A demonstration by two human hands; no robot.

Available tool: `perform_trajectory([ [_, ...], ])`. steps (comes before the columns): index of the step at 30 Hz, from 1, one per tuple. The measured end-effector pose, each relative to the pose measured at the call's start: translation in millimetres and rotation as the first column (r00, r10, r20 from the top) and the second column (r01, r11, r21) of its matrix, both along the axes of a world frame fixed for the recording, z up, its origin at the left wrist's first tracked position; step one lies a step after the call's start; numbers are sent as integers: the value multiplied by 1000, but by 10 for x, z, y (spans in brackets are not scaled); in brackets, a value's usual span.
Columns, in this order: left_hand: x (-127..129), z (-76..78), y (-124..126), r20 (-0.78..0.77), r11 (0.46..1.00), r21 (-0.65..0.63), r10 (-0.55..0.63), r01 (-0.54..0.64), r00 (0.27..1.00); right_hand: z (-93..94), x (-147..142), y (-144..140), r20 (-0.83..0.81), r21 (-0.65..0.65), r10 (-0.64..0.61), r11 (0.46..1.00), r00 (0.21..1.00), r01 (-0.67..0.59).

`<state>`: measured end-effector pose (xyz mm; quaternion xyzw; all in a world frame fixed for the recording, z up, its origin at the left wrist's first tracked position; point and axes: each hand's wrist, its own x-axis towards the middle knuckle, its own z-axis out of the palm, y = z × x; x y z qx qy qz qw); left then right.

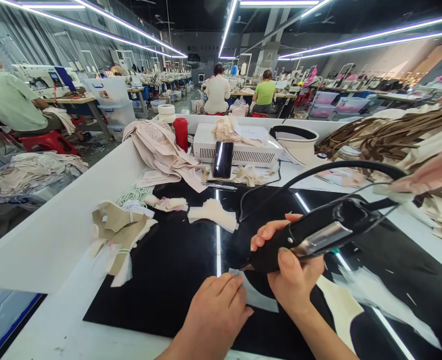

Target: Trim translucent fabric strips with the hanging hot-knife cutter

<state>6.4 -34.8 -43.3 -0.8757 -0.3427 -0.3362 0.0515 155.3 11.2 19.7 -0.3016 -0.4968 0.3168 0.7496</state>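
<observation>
My right hand (296,280) is wrapped round a black corded hand tool (318,235) with a shiny metal lever along its side. The tool slants down to the left, its tip near a curved strip of thin, translucent white fabric (260,295). With fingers close together, my left hand (217,310) presses the left end of this strip onto the black mat (161,280). Whether the tip touches the strip is hidden. To the right of my right forearm lie a cream fabric piece (341,310) and loose sheer scraps (386,290).
Tied fabric bundles (119,225) and a cream stack (213,214) lie on the mat. Behind stand a vented white box (239,150), a phone (223,159) and a red cup (181,134). A thick cable (341,164) arches right, near a blurred pinkish shape. Co-workers sit farther off.
</observation>
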Motion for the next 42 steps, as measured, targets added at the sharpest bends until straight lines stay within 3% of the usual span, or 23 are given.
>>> perform_trajectory([
  [23,8,18,-10,12,1000,-24,-4,4,1000,-45,-122,57,-35,35,72,997,997,-71],
  [34,2,27,-15,-7,1000,-31,-2,2,1000,47,-1,3,-63,43,22,999,998,-20],
  [42,-9,12,-19,4,1000,-29,6,-6,1000,-31,-17,-3,-56,7,33,999,998,-33],
])
